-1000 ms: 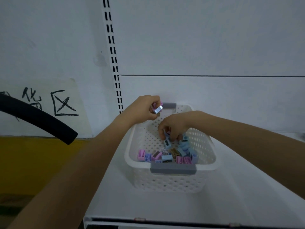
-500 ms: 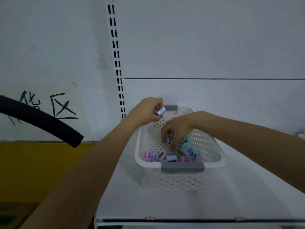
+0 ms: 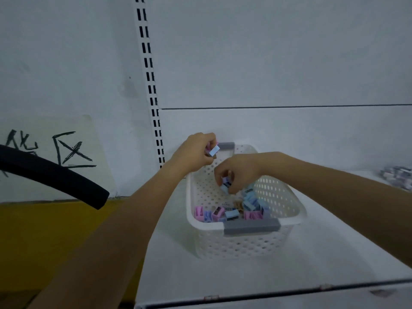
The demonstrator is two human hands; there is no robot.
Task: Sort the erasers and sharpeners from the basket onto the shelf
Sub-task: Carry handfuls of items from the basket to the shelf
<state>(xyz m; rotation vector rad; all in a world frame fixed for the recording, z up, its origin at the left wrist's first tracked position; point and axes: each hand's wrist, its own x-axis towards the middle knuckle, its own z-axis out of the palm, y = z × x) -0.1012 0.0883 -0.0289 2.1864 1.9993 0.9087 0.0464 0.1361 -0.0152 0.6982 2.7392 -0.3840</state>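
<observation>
Setting: shop or stockroom, with retail display shelving in front of you.

Evidence:
- white metal shelf (image 3: 223, 275) with a label rail (image 3: 267, 294) along its front edge
- slotted upright (image 3: 151, 85) beside a plain white back panel (image 3: 278, 63)
- handwritten paper sign (image 3: 51, 150) on the wall to your left
- white basket (image 3: 245, 248) of small pastel stationery pieces (image 3: 231, 214)
- more small stock (image 3: 396, 176) heaped at far right

A blurred pile (image 3: 396, 176) is cut off by the right edge
</observation>
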